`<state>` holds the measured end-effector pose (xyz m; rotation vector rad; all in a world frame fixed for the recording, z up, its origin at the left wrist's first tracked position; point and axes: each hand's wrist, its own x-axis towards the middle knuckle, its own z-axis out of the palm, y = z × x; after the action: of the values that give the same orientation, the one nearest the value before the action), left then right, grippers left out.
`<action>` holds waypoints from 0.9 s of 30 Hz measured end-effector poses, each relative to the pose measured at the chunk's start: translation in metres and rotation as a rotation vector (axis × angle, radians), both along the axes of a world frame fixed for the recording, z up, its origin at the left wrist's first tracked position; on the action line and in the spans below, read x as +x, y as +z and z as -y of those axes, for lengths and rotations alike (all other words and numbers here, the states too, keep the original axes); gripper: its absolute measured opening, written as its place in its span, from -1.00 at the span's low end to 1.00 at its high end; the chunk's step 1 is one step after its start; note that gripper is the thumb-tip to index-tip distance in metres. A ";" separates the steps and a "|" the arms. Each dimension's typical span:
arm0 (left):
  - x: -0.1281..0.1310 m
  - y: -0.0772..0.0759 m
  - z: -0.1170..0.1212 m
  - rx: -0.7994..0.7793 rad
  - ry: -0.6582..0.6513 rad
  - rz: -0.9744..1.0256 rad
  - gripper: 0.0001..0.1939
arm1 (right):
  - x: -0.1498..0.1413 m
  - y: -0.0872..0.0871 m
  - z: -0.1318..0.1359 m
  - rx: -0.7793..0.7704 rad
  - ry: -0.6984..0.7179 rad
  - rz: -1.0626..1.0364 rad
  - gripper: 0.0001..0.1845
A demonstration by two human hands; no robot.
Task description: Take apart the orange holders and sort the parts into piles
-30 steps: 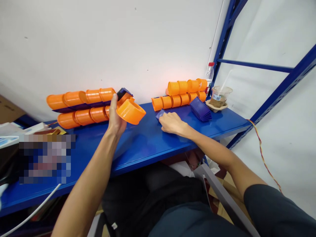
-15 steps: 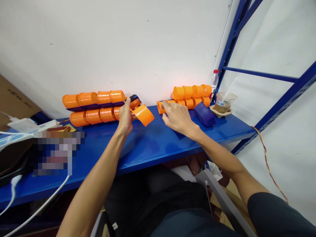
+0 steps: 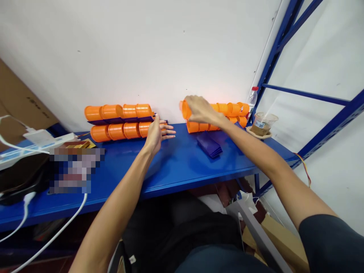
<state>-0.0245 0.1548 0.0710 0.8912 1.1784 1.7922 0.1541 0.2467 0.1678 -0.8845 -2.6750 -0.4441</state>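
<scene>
On the right of the blue shelf [image 3: 176,170], a red-capped bottle [image 3: 252,98] is standing behind a clear cup [image 3: 262,124], which is sitting in a pale holder [image 3: 268,135]. A coloured wire [image 3: 306,170] is hanging by a blue frame [image 3: 327,134]. Leftward, a white charger [image 3: 38,136] is resting on a power strip [image 3: 64,140], with a cardboard box [image 3: 19,100] standing behind.

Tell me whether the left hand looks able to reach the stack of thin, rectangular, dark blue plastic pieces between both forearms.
Probably yes: the left hand is open, and only smooth blue tabletop shows between it and the stack. The right hand, at the orange plastic cylinders behind, leaves this path free.
</scene>
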 end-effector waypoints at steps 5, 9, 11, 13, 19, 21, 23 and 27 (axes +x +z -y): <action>-0.004 0.001 -0.001 0.004 0.046 0.017 -0.43 | 0.000 0.035 -0.061 -0.202 -0.174 0.145 -0.34; -0.003 0.001 -0.001 0.017 0.053 0.014 -0.44 | -0.002 0.031 -0.072 -0.254 -0.208 0.200 -0.36; -0.001 0.002 -0.001 0.015 0.060 0.009 -0.45 | -0.002 0.027 -0.073 -0.256 -0.225 0.218 -0.36; 0.000 0.002 0.000 0.010 0.068 0.007 -0.46 | -0.002 0.024 -0.073 -0.270 -0.235 0.229 -0.35; 0.001 0.005 0.002 -0.034 0.034 -0.064 -0.60 | 0.004 0.020 -0.082 -0.267 -0.244 0.247 -0.26; 0.003 0.006 0.001 -0.064 -0.005 -0.128 -0.69 | 0.007 0.018 -0.085 -0.250 -0.247 0.258 -0.23; 0.005 0.004 0.000 -0.098 -0.040 -0.224 -0.75 | 0.008 0.015 -0.086 -0.246 -0.256 0.267 -0.24; 0.008 -0.005 -0.003 -0.127 -0.027 -0.684 -0.68 | 0.007 0.012 -0.080 -0.240 -0.291 0.300 -0.22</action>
<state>-0.0166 0.1577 0.0658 1.4968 1.6616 1.3978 0.1608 0.3266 0.1802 -1.3890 -2.9228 -0.3444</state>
